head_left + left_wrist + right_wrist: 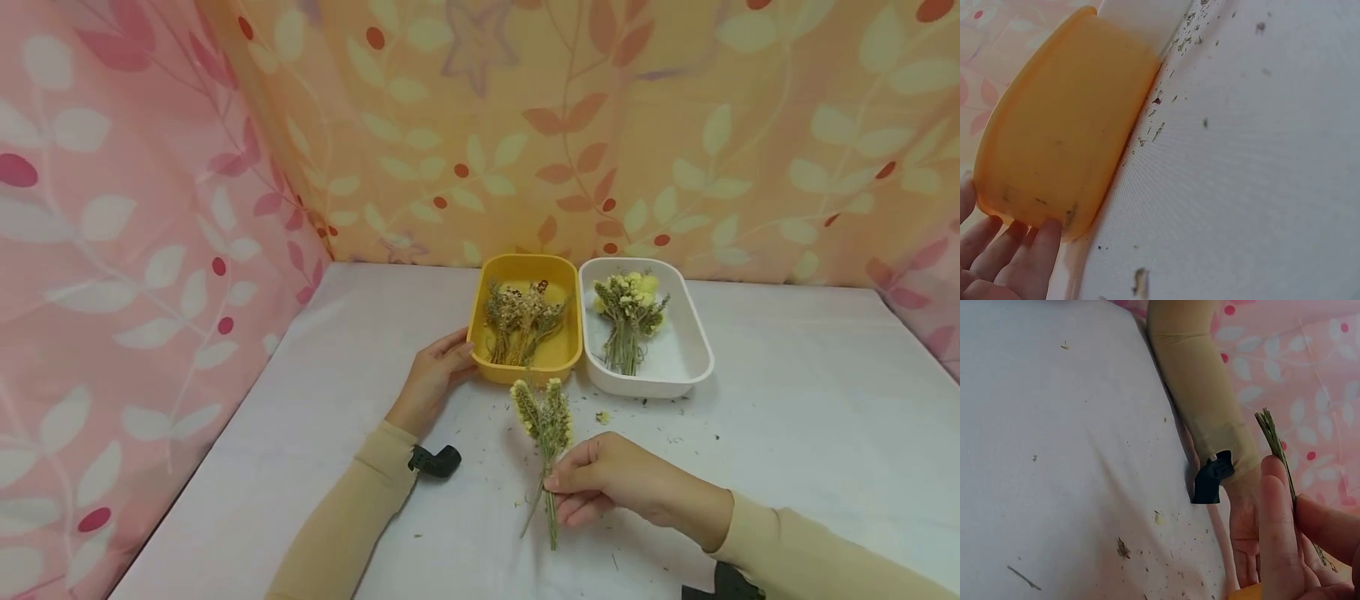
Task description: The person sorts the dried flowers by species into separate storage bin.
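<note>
My right hand (611, 483) pinches a small bunch of dried flowers (551, 425) by its stems, between thumb and fingers. Pale yellow heads point up and away, and the cut stem ends (1266, 428) stick out below the grip. In the right wrist view only the stems show. My left hand (437, 371) touches the left side of a yellow tray (566, 360), its fingers (1047, 250) fairly straight against the outer wall. Inside that tray lie dried bunches with cream and brown heads (528, 308).
A white tray (686, 367) stands right beside the yellow one and holds yellow-headed dried bunches (630, 312). Plant crumbs and a small yellow flower piece (602, 417) are scattered on the white tabletop (795, 450). Patterned cloth (420, 125) hangs behind and on the sides.
</note>
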`<action>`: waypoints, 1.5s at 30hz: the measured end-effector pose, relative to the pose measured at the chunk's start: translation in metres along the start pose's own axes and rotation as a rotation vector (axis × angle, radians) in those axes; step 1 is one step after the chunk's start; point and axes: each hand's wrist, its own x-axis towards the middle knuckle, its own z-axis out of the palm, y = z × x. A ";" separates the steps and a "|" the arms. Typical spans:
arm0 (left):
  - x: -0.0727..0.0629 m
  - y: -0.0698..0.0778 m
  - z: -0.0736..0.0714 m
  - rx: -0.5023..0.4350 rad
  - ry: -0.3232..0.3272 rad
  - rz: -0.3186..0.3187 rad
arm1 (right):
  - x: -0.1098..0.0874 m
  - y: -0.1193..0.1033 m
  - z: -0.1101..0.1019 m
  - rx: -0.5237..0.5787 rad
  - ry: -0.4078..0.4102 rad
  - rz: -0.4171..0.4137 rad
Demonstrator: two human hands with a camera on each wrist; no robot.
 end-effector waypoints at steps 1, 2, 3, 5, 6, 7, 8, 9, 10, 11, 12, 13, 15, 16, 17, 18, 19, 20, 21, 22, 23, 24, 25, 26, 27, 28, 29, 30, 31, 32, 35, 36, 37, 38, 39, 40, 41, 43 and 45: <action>0.000 0.000 0.000 0.004 -0.001 0.006 | -0.001 -0.002 -0.002 -0.001 0.001 -0.006; 0.000 0.000 0.000 0.007 0.000 0.009 | -0.001 -0.005 -0.004 -0.003 0.002 -0.013; 0.001 0.000 -0.001 0.005 0.004 0.007 | -0.001 -0.007 -0.005 -0.005 0.002 -0.020; 0.001 0.001 -0.002 0.006 0.014 0.000 | -0.002 -0.011 -0.008 -0.013 0.006 -0.031; 0.000 0.001 -0.002 0.005 0.018 -0.004 | -0.002 -0.013 -0.010 -0.016 0.008 -0.034; 0.000 0.000 -0.003 0.005 0.021 -0.009 | -0.002 -0.015 -0.012 -0.019 0.010 -0.037; 0.001 -0.001 -0.003 0.000 0.022 -0.013 | -0.002 -0.017 -0.015 -0.021 0.017 -0.040; 0.001 -0.001 -0.003 -0.003 0.021 -0.018 | -0.002 -0.019 -0.018 -0.024 0.023 -0.046; 0.001 -0.001 -0.004 -0.004 0.018 -0.018 | -0.002 -0.021 -0.022 -0.027 0.031 -0.051; 0.000 -0.001 -0.004 -0.004 0.016 -0.015 | -0.002 -0.024 -0.025 -0.026 0.037 -0.056; 0.000 -0.001 -0.004 -0.009 0.017 -0.014 | -0.002 -0.026 -0.029 -0.028 0.044 -0.064; 0.000 0.000 -0.004 -0.012 0.020 -0.012 | -0.002 -0.028 -0.033 -0.028 0.052 -0.071; -0.001 0.002 -0.003 -0.016 0.021 -0.011 | -0.002 -0.033 -0.042 -0.013 0.069 -0.075; 0.000 0.002 -0.002 -0.019 0.021 -0.012 | -0.003 -0.035 -0.046 -0.003 0.077 -0.073; 0.000 0.003 -0.002 -0.020 0.018 -0.011 | -0.003 -0.036 -0.051 0.012 0.084 -0.070; 0.001 0.003 -0.001 -0.017 0.015 -0.008 | -0.004 -0.037 -0.055 0.026 0.091 -0.070; 0.002 0.003 -0.001 -0.013 0.015 -0.005 | -0.005 -0.038 -0.059 0.041 0.095 -0.068; 0.002 0.004 0.000 -0.011 0.013 -0.001 | -0.005 -0.039 -0.063 0.056 0.099 -0.068; 0.003 0.004 0.000 -0.010 0.011 0.002 | -0.005 -0.040 -0.066 0.066 0.101 -0.070; 0.003 0.005 0.000 -0.007 0.010 0.004 | -0.005 -0.041 -0.070 0.066 0.104 -0.074; 0.004 0.005 0.000 -0.008 0.011 0.003 | -0.006 -0.041 -0.072 0.068 0.108 -0.077; 0.003 0.006 0.000 -0.005 0.014 -0.001 | -0.006 -0.041 -0.075 0.065 0.112 -0.079; 0.003 0.006 0.000 -0.008 0.017 -0.006 | -0.006 -0.041 -0.077 0.064 0.118 -0.080; 0.002 0.006 0.000 -0.009 0.015 -0.012 | -0.006 -0.041 -0.079 0.059 0.127 -0.080; 0.002 0.006 0.001 -0.006 0.015 -0.016 | -0.006 -0.041 -0.082 0.055 0.138 -0.084; 0.001 0.007 0.001 -0.003 0.013 -0.018 | -0.005 -0.041 -0.084 0.049 0.151 -0.088; 0.001 0.007 0.001 -0.002 0.013 -0.017 | -0.005 -0.041 -0.087 0.047 0.164 -0.091; 0.001 0.007 0.001 0.003 0.011 -0.014 | -0.004 -0.041 -0.089 0.048 0.180 -0.096; 0.000 0.007 0.001 0.005 0.011 -0.011 | -0.004 -0.041 -0.092 0.048 0.195 -0.101; 0.000 0.007 0.001 0.012 0.011 -0.008 | -0.003 -0.041 -0.095 0.044 0.209 -0.106; 0.001 0.006 0.001 0.021 0.016 -0.005 | -0.001 -0.040 -0.103 0.030 0.241 -0.118; 0.001 0.005 0.001 0.022 0.019 -0.009 | 0.000 -0.040 -0.105 0.031 0.250 -0.119; 0.001 0.004 0.001 0.023 0.020 -0.012 | 0.000 -0.039 -0.107 0.030 0.255 -0.120; 0.001 0.003 0.000 0.022 0.019 -0.015 | 0.000 -0.039 -0.109 0.031 0.260 -0.120; 0.001 0.002 0.000 0.019 0.019 -0.019 | 0.000 -0.038 -0.111 0.034 0.263 -0.119; 0.001 0.002 0.000 0.017 0.019 -0.021 | 0.001 -0.038 -0.113 0.039 0.267 -0.115; 0.001 0.001 -0.001 0.015 0.018 -0.022 | 0.001 -0.038 -0.114 0.041 0.270 -0.111; 0.001 0.000 -0.001 0.009 0.019 -0.022 | 0.003 -0.037 -0.118 0.029 0.277 -0.104; 0.001 0.000 0.000 0.012 0.019 -0.018 | 0.006 -0.038 -0.123 0.016 0.293 -0.099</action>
